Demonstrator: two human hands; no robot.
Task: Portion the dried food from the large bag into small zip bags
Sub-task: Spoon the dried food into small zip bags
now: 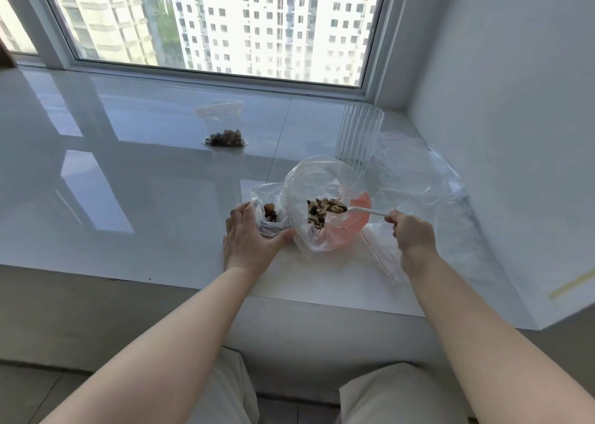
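A large clear bag (317, 182) sits open in a pink bowl (360, 212) on the white sill, with brown dried food (325, 211) inside. My right hand (410, 232) grips a white spoon (367, 211) whose tip rests in that food. Just left of it, a small zip bag (267, 204) stands open with a little dried food at the bottom; my left hand (251, 237) cups its near side. Farther back stands another small zip bag (225, 127) holding a portion of food.
A ribbed clear glass (360, 133) stands behind the bowl. Several empty zip bags (418, 182) lie flat at the right beside the wall. The glossy white sill (128, 182) runs left under the window; its front edge is near my forearms.
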